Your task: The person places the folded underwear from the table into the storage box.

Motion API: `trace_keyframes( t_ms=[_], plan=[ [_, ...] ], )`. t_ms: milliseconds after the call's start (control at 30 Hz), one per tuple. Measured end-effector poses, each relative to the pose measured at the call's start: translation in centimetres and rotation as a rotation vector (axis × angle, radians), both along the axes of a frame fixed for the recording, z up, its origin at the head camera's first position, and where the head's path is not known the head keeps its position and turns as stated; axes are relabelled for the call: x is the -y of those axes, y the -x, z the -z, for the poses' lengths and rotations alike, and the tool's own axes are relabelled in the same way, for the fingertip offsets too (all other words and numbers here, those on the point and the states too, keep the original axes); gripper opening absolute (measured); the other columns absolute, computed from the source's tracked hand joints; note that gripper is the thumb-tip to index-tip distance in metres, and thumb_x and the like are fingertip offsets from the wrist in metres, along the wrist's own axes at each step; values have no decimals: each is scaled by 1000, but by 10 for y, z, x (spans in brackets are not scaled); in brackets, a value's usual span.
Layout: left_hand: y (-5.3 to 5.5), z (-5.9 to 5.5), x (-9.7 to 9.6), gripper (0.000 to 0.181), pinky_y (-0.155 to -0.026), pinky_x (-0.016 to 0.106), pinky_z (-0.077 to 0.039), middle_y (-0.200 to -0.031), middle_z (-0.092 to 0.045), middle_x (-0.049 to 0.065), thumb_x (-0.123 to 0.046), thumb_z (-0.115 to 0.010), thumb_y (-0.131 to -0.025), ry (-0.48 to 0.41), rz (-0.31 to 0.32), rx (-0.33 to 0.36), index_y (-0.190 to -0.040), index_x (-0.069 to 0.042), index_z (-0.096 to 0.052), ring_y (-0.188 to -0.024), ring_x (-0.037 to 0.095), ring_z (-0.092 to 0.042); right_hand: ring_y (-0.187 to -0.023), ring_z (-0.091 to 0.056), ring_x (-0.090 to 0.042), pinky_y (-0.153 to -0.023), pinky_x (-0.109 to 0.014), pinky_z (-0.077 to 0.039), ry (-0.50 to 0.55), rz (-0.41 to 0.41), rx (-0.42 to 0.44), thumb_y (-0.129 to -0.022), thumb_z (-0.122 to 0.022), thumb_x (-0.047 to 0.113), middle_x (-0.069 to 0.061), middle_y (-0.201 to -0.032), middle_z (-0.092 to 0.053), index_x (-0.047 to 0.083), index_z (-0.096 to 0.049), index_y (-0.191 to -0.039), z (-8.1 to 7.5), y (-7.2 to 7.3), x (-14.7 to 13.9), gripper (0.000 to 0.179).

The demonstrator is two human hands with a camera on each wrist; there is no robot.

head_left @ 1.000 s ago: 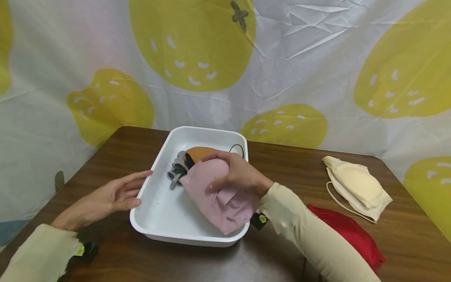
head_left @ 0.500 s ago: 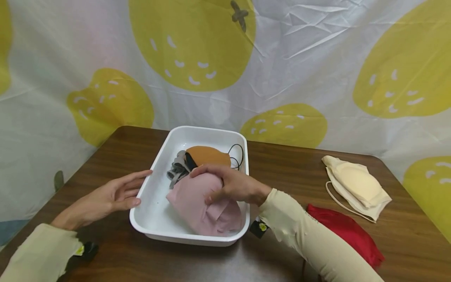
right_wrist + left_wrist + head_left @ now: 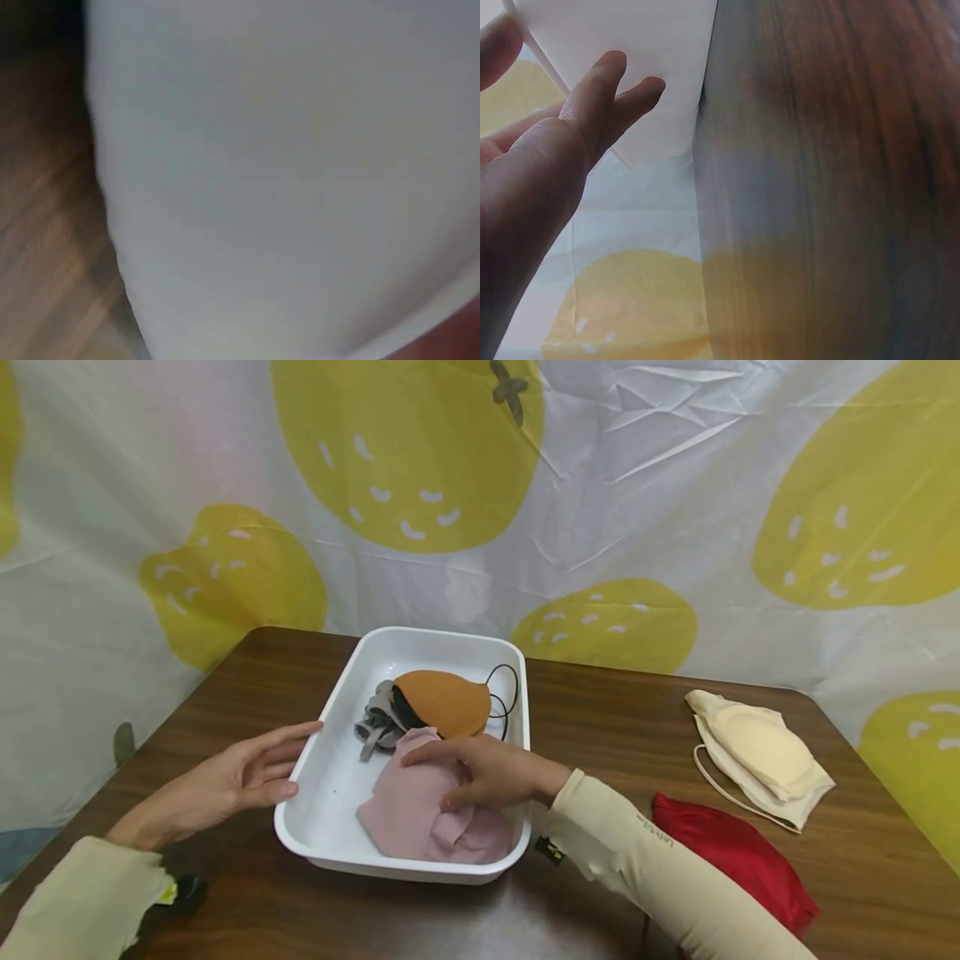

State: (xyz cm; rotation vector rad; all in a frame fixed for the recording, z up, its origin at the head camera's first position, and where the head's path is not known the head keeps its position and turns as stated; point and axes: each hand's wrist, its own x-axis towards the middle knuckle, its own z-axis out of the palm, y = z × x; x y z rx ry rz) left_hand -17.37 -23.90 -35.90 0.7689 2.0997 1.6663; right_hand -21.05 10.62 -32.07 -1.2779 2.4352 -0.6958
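In the head view a white tray [image 3: 330,810] stands on the table, with a pink folded bra [image 3: 401,814] lying in its near half. My right hand [image 3: 487,772] rests over the pink bra, its fingers loosely bent and the thumb apart from them; the fingertips touch the cloth. My left hand [image 3: 232,785] has its fingers stretched out against the tray's left side; the left wrist view shows these fingers [image 3: 592,94] on the white wall. Behind the pink bra lie an orange-brown bra cup [image 3: 446,702] with thin black straps and a grey bundle of straps [image 3: 381,718].
To the right on the brown wooden table [image 3: 600,718] lie a cream bra [image 3: 761,756] and a red garment [image 3: 731,856], partly behind the right sleeve [image 3: 630,843]. A lemon-print curtain [image 3: 465,585] hangs behind the table. Mostly a blurred pale surface [image 3: 277,180] fills the right wrist view.
My right hand has lowered the pink bra onto the tray's floor, and its grip has loosened. The bra now lies flatter, uncovering the orange-brown cup. My left hand has stayed at the tray.
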Motion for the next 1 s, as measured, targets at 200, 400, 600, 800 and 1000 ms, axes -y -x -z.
trace_keyframes(
  t_ms=[200,400,600,800,1000],
  plan=[
    [0,1,0,70,-94,25,-56,-156,-27,36,-2,-56,-100,-3,4,-2,-159,0,-18,-129,-2,-55,-63,-44,-8,-63,-20,-41,-148,-1,-60,-91,-73,16,2,-76,-51,26,-50,-150,4,-2,3,64],
    [0,1,0,70,-95,26,-56,-156,-30,33,-1,-56,-100,-7,11,-12,-159,0,-18,-130,-1,-54,-81,-52,-13,-73,-30,-49,-325,101,-220,-90,-71,27,-2,-90,-60,40,-48,-148,5,-12,7,64],
    [0,0,0,70,-95,25,-56,-157,-27,36,-2,-57,-100,-1,5,-4,-159,-1,-19,-129,-2,-54,-95,-59,-15,-74,-32,-52,-349,142,-288,-87,-74,33,-2,-101,-66,40,-52,-145,-4,-21,2,62],
    [-1,1,0,70,-95,25,-56,-157,-32,29,-1,-56,-100,-4,11,-12,-159,0,-18,-130,-2,-54,-114,-63,-19,-93,-35,-55,-202,27,-357,-92,-72,25,-4,-123,-68,22,-61,-139,-17,-26,-16,48],
    [0,1,0,70,-95,25,-56,-156,-38,21,-1,-57,-100,-3,8,-10,-159,0,-19,-130,-2,-54,-105,-65,-15,-91,-33,-55,-54,25,-418,-94,-69,22,-2,-117,-70,18,-65,-132,-22,-27,-39,38]
  ],
)
